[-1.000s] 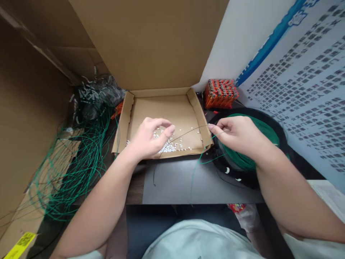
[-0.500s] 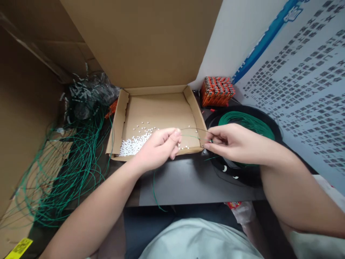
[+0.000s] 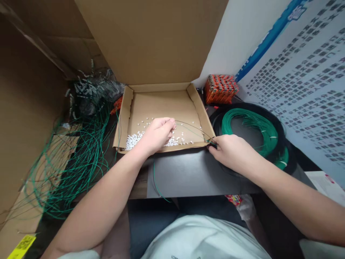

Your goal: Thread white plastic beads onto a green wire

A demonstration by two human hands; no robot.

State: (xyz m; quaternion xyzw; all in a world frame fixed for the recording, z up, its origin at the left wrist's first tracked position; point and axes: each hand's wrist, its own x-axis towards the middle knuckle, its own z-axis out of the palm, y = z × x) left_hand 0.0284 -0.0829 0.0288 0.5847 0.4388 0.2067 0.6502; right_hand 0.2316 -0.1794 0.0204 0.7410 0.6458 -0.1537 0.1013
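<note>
Over the front of a shallow cardboard box (image 3: pixel 164 104), my left hand (image 3: pixel 159 135) pinches thin wires, one green and one dark. The dark wire (image 3: pixel 188 125) arcs from there across to my right hand (image 3: pixel 225 147), whose closed fingers grip the wires at the box's front right corner. A green wire tail (image 3: pixel 155 183) hangs below my left hand over the grey mat. Small white beads or connectors (image 3: pixel 133 139) lie heaped in the box's front left, with more scattered under and right of my left hand. Whether my left fingers also hold a bead is hidden.
Coils of green wire (image 3: pixel 269 124) lie in a black round tray at right. Behind them stands an orange block of metal-tipped parts (image 3: pixel 221 89). Tangled green and dark wires (image 3: pixel 78 162) cover the left side. A grey mat (image 3: pixel 185 176) lies along the table's front.
My right hand has moved slightly down, off the wire coil, and its fingers have closed further. My left hand has risen a little. The whole view has shifted slightly.
</note>
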